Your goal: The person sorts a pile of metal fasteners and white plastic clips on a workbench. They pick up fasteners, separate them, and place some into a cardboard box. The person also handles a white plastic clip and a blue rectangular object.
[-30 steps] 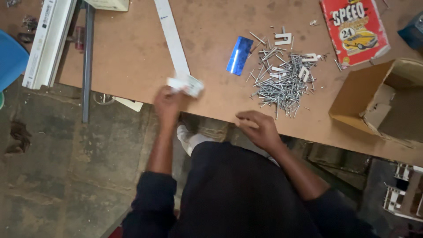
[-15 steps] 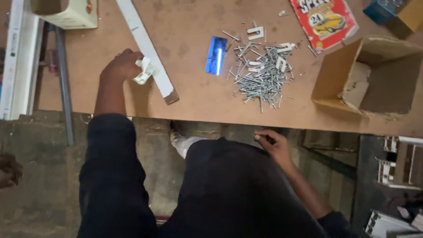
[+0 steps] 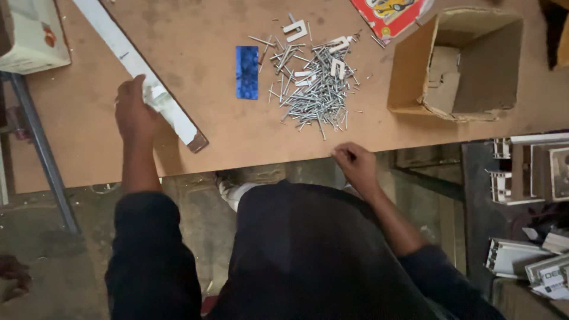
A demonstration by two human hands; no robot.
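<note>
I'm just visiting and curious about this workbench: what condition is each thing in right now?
Left hand: closed on a small white piece, resting on the strip.
White strip: flat, diagonal, its end near the table edge.
Right hand: curled at the table edge; contents unclear.
Nails: loose pile.
Blue plate: lying flat.
Cardboard box: open, on its side.

A white strip [image 3: 136, 68], a shiny blue card [image 3: 247, 72], grey nails [image 3: 317, 89] and a brown cardboard box [image 3: 462, 62] lie on the tan tabletop [image 3: 237, 130].
</note>
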